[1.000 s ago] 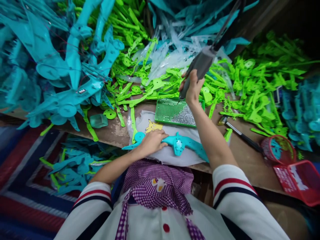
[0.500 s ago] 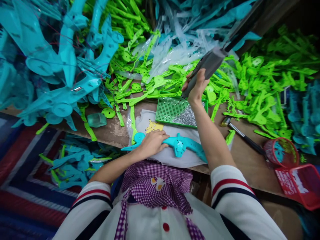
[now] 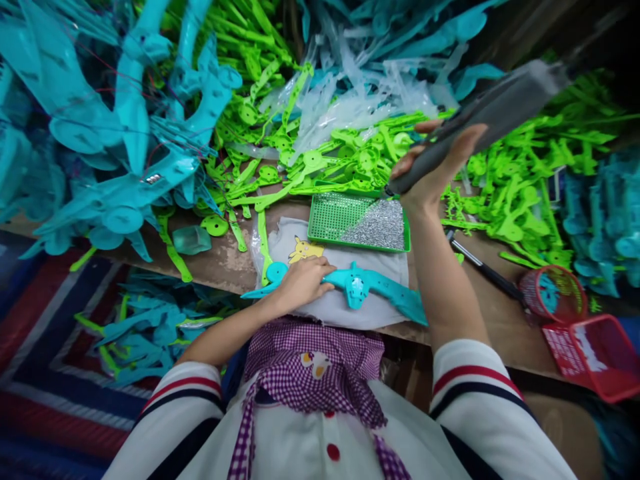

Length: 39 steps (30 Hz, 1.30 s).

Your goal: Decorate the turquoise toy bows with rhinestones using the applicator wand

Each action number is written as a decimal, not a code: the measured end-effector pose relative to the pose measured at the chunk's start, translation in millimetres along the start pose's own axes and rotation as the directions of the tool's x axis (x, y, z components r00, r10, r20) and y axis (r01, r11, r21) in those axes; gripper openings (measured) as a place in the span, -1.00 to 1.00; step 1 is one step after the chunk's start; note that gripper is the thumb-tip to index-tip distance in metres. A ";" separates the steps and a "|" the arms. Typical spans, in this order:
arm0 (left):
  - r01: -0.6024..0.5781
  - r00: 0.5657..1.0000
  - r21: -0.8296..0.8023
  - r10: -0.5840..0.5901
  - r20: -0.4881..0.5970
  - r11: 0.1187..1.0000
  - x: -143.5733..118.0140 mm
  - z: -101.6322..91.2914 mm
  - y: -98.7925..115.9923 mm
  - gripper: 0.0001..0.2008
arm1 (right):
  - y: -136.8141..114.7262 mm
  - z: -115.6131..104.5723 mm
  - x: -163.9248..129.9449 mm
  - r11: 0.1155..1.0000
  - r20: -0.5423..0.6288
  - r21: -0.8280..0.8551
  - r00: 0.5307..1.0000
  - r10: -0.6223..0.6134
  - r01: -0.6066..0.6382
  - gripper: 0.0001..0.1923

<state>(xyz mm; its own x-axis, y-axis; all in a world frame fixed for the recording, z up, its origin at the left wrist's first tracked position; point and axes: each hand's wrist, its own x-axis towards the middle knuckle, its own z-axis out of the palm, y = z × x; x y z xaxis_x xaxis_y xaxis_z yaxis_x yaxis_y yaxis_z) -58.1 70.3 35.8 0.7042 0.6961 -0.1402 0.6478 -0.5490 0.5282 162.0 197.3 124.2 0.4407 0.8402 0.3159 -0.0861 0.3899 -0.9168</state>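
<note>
My left hand (image 3: 306, 283) is closed round the left part of a long blue plastic piece (image 3: 356, 288), which lies across a pale cloth (image 3: 330, 310) with a yellow cartoon figure. In my right hand (image 3: 435, 170) is a grey electric screwdriver (image 3: 490, 120), gripped by its body and tilted, its top end up to the right. The tool's lower end is above the right side of a green tray (image 3: 325, 223). Small silver screws (image 3: 377, 223) fill the tray's right part. The tip of the screwdriver is too blurred to make out.
Blue plastic parts (image 3: 125, 180) are heaped at the left, green parts (image 3: 535, 180) at the right, clear pieces (image 3: 350, 107) at the back. A hammer (image 3: 487, 270), a round red basket (image 3: 553, 293) and a red box (image 3: 605, 357) stand on the right. More parts (image 3: 150, 327) lie below the table edge.
My right hand has moved right with the screwdriver, which now leans further right, away from the tray's middle. My left hand stays on the blue piece. The view has shifted slightly.
</note>
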 end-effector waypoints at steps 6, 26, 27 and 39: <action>-0.014 1.000 -0.017 0.013 -0.023 1.000 -1.1 -0.4 -0.2 -0.65 | -33.1 -31.7 -76.4 0.998 0.121 -0.019 0.990 0.068 -0.067 -0.21; -0.014 1.000 -0.038 0.013 -0.022 0.999 -1.4 -1.8 1.4 -0.66 | -15.2 -25.1 -128.2 0.934 0.300 -0.029 0.888 0.348 -0.356 -0.21; -0.014 1.000 -0.035 0.014 -0.013 0.999 -1.3 -2.4 1.9 -0.66 | -13.8 -25.2 -130.2 0.933 0.314 -0.035 0.882 0.351 -0.359 -0.22; -0.030 1.000 -0.052 0.030 -0.004 0.998 -2.1 -3.1 0.7 -0.69 | -2.0 -33.0 -149.7 0.950 0.458 -0.091 0.834 0.308 -0.300 -0.26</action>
<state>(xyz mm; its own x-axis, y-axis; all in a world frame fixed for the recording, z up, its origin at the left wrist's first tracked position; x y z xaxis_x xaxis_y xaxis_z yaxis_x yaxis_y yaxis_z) -60.1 69.8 39.1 0.7221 0.6811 -0.1210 0.6101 -0.5447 0.5753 125.7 58.3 70.7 -0.0683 0.9933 0.0933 -0.1323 0.0836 -0.9877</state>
